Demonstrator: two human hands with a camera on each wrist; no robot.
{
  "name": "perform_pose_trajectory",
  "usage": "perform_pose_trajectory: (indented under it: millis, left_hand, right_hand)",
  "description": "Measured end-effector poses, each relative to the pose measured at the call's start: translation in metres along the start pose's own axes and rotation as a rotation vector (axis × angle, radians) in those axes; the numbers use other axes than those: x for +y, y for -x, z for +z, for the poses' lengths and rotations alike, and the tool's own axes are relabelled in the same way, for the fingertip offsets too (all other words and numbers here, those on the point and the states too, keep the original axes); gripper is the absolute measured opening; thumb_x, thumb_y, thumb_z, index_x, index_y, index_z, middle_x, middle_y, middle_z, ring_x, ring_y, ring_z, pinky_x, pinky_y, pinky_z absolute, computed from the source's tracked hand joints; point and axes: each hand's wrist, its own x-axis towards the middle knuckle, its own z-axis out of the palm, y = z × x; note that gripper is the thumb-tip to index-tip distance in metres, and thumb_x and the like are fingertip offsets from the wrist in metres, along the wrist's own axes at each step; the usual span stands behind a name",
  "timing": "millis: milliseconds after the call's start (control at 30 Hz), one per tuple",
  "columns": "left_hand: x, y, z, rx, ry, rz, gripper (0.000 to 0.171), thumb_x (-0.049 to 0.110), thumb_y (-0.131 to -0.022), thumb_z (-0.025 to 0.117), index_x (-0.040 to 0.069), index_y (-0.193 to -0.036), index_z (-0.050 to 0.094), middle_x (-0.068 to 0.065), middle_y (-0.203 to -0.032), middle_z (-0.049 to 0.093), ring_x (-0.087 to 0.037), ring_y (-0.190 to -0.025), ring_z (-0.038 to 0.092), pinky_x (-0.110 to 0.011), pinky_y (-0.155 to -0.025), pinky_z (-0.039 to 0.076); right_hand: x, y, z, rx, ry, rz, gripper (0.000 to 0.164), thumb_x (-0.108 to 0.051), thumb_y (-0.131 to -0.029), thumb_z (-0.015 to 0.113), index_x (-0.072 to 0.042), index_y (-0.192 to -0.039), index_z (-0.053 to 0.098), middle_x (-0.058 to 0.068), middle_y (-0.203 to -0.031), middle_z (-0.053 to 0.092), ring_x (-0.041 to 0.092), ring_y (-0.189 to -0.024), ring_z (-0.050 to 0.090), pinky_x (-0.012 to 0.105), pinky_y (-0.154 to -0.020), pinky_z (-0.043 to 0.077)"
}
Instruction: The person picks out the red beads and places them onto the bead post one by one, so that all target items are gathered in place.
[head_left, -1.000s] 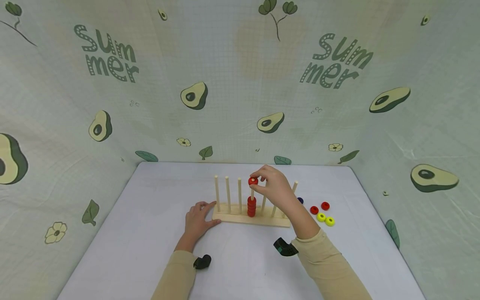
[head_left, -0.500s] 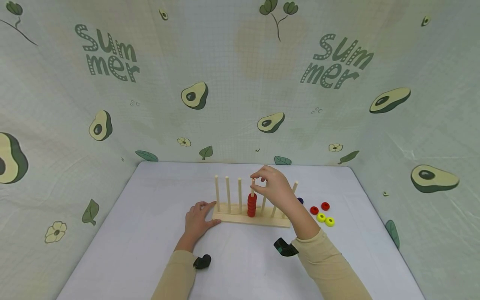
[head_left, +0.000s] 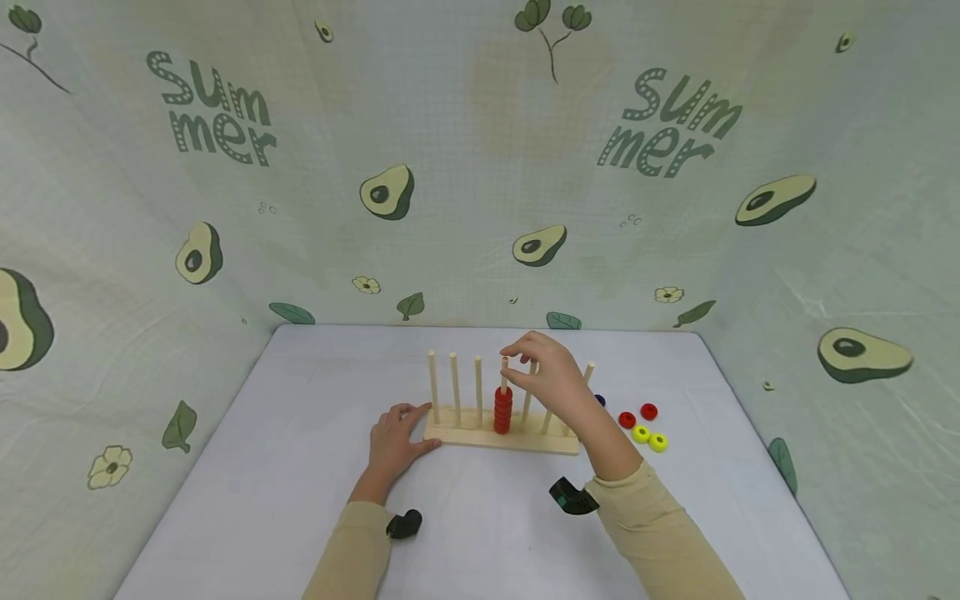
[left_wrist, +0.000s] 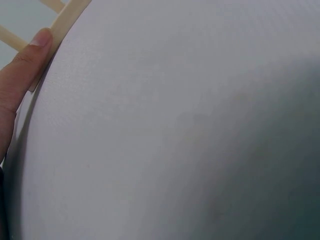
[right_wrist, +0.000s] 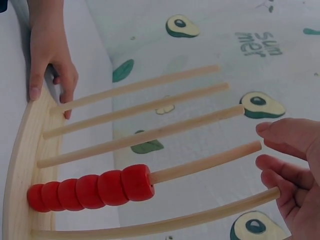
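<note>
A pale wooden peg stand point(head_left: 480, 437) with a row of upright pegs stands on the table. Several red beads point(right_wrist: 125, 186) are stacked on one middle peg point(right_wrist: 210, 162), whose upper part is bare. My right hand point(head_left: 551, 375) is at the top of that peg, thumb and fingers spread apart with nothing between them. In the right wrist view, the right hand's fingers point(right_wrist: 285, 135) lie just off the peg tips. My left hand point(head_left: 393, 440) holds the stand's left end, thumb along the front and fingers behind. The left wrist view shows its thumb point(left_wrist: 30, 57) against the base edge.
Right of the stand lie two red beads point(head_left: 627, 420) and two yellow beads point(head_left: 640, 434). A dark blue bead point(head_left: 600, 401) shows partly behind the right arm. Behind the white table point(head_left: 465, 533) hangs a cloth point(head_left: 465, 150) printed with avocados.
A red bead has left the right fingers and dropped down the peg onto the stack. The right hand stays at the peg's top; the left hand keeps its hold.
</note>
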Motion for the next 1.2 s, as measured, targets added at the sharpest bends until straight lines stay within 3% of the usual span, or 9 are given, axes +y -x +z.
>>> perform_pose_trajectory:
  millis: [333, 500, 667, 867, 1000, 1200]
  left_hand:
    - [0.002, 0.001, -0.002, 0.012, 0.011, 0.002, 0.073, 0.049, -0.076, 0.079, 0.021, -0.139, 0.056, -0.012, -0.128, 0.05, -0.033, -0.11, 0.048, -0.051, -0.088, 0.037]
    - [0.002, 0.001, -0.001, 0.005, 0.015, -0.002, 0.073, 0.05, -0.076, 0.079, 0.022, -0.139, 0.055, -0.013, -0.129, 0.049, -0.034, -0.111, 0.047, -0.052, -0.088, 0.036]
    - [0.001, 0.0, 0.002, 0.005, -0.001, 0.003, 0.073, 0.051, -0.076, 0.079, 0.022, -0.139, 0.055, -0.013, -0.129, 0.05, -0.034, -0.11, 0.048, -0.051, -0.087, 0.037]
    - [-0.001, 0.0, 0.003, 0.009, -0.003, 0.008, 0.073, 0.051, -0.076, 0.079, 0.022, -0.139, 0.055, -0.013, -0.129, 0.05, -0.034, -0.11, 0.048, -0.051, -0.087, 0.037]
    - [-0.001, 0.0, 0.003, 0.009, 0.0, 0.011, 0.073, 0.051, -0.076, 0.078, 0.022, -0.139, 0.055, -0.013, -0.129, 0.049, -0.034, -0.11, 0.048, -0.051, -0.086, 0.036]
    - [-0.001, 0.0, 0.003, 0.009, 0.007, 0.01, 0.072, 0.05, -0.077, 0.078, 0.023, -0.139, 0.055, -0.012, -0.129, 0.049, -0.034, -0.11, 0.047, -0.051, -0.087, 0.036]
  right_hand:
    - [0.004, 0.011, -0.003, 0.07, -0.086, -0.17, 0.024, -0.009, -0.083, 0.078, -0.011, -0.106, 0.073, 0.0, -0.103, 0.065, 0.016, -0.091, 0.056, 0.039, -0.076, 0.051]
    - [0.007, 0.019, -0.005, 0.123, -0.077, -0.225, 0.025, -0.006, -0.081, 0.08, -0.009, -0.104, 0.073, -0.001, -0.101, 0.065, 0.015, -0.093, 0.058, 0.036, -0.082, 0.051]
    - [0.009, 0.028, -0.009, 0.144, -0.041, -0.2, 0.024, -0.008, -0.081, 0.08, -0.011, -0.104, 0.073, -0.004, -0.102, 0.065, 0.012, -0.098, 0.058, 0.034, -0.087, 0.05]
    - [0.009, 0.038, -0.014, 0.133, -0.036, -0.166, 0.024, -0.008, -0.082, 0.079, -0.012, -0.105, 0.073, -0.005, -0.102, 0.066, 0.013, -0.094, 0.058, 0.037, -0.082, 0.051]
    - [0.009, 0.044, -0.017, 0.081, -0.027, -0.135, 0.025, -0.008, -0.083, 0.079, -0.012, -0.107, 0.073, -0.002, -0.103, 0.067, 0.017, -0.091, 0.059, 0.039, -0.078, 0.052]
    - [0.014, 0.053, -0.02, -0.039, 0.003, -0.056, 0.028, -0.015, -0.084, 0.078, -0.016, -0.111, 0.071, -0.005, -0.105, 0.067, 0.012, -0.091, 0.057, 0.035, -0.078, 0.051]
